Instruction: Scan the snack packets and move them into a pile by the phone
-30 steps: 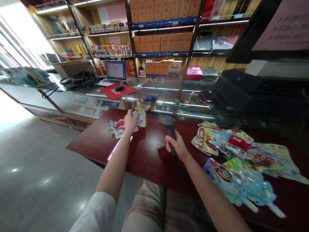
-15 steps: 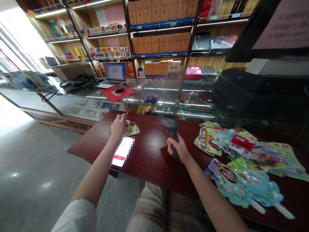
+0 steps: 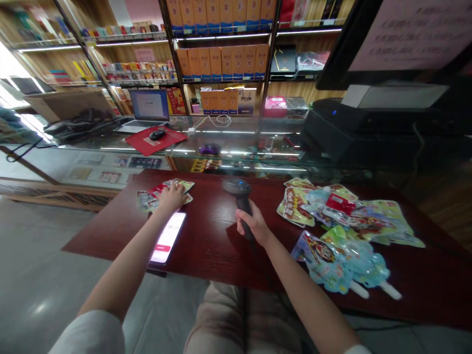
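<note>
My right hand (image 3: pixel 254 227) is wrapped around the handle of a dark barcode scanner (image 3: pixel 237 188), which stands upright over the dark red table (image 3: pixel 217 241). My left hand (image 3: pixel 171 198) lies flat on a small pile of colourful snack packets (image 3: pixel 157 192) at the table's left end; whether it grips one I cannot tell. A phone (image 3: pixel 168 237) with a lit screen lies just in front of that hand, near the table's front edge.
A large heap of colourful packets (image 3: pixel 342 226) covers the table's right side. Behind the table runs a glass counter (image 3: pixel 184 147) with a laptop (image 3: pixel 147 108), a mouse on a red mat (image 3: pixel 157 137) and a black printer (image 3: pixel 342 128). Shelves of boxes stand behind.
My left hand brought a packet from mid-air down onto the left pile and now rests on it. The phone became visible. The right hand with the scanner stayed put.
</note>
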Available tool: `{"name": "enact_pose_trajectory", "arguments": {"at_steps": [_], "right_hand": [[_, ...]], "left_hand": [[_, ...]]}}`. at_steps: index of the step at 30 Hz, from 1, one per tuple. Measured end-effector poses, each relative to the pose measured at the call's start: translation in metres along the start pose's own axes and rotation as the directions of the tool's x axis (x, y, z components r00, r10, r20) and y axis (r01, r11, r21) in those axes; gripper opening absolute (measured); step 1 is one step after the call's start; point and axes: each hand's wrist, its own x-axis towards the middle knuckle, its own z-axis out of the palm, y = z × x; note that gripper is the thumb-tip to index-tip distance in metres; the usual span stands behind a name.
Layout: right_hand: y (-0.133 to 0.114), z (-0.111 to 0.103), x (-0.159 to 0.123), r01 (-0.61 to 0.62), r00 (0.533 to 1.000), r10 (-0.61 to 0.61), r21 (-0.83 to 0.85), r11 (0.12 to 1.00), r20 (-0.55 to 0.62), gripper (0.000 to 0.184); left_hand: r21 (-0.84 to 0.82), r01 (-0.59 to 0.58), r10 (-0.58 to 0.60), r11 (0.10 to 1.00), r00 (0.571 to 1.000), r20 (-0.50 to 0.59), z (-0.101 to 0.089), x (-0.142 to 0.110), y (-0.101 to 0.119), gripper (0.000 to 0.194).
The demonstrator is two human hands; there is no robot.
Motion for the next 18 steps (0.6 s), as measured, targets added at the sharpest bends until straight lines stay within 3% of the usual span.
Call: {"name": "enact_pose_trajectory", "arguments": {"at_steps": [6, 9, 11, 14, 18], "right_hand": [[-0.001, -0.001, 0.000, -0.010, 1.000, 0.010, 0.008, 1.000, 0.009, 0.033], [-0.001, -0.003, 0.000, -0.005, 1.000, 0.005, 0.019, 1.000, 0.002, 0.033], [-0.002, -0.004, 0.000, 0.001, 1.000, -0.001, 0.019, 1.000, 0.003, 0.033], [-0.010, -0.006, -0.002, 0.028, 1.000, -0.028, -0.003, 1.000, 0.007, 0.034], [-0.033, -0.017, -0.011, 0.090, 0.996, -0.091, -0.083, 0.992, -0.017, 0.033]], "left_hand": [[-0.008, 0.072, -0.071, 0.997, 0.997, 0.014, -0.003, 0.009, -0.022, 0.053], [0.027, 0.092, -0.090, 0.995, 0.994, -0.057, -0.008, 0.006, -0.010, 0.054], [0.053, 0.041, -0.034, 0.998, 0.992, -0.119, -0.014, 0.001, 0.014, 0.051], [-0.010, -0.168, 0.165, 0.986, 0.979, -0.119, -0.024, -0.011, 0.073, 0.042], [-0.333, -0.469, 0.467, 0.818, 0.880, -0.091, -0.025, -0.033, 0.169, 0.024]]}}
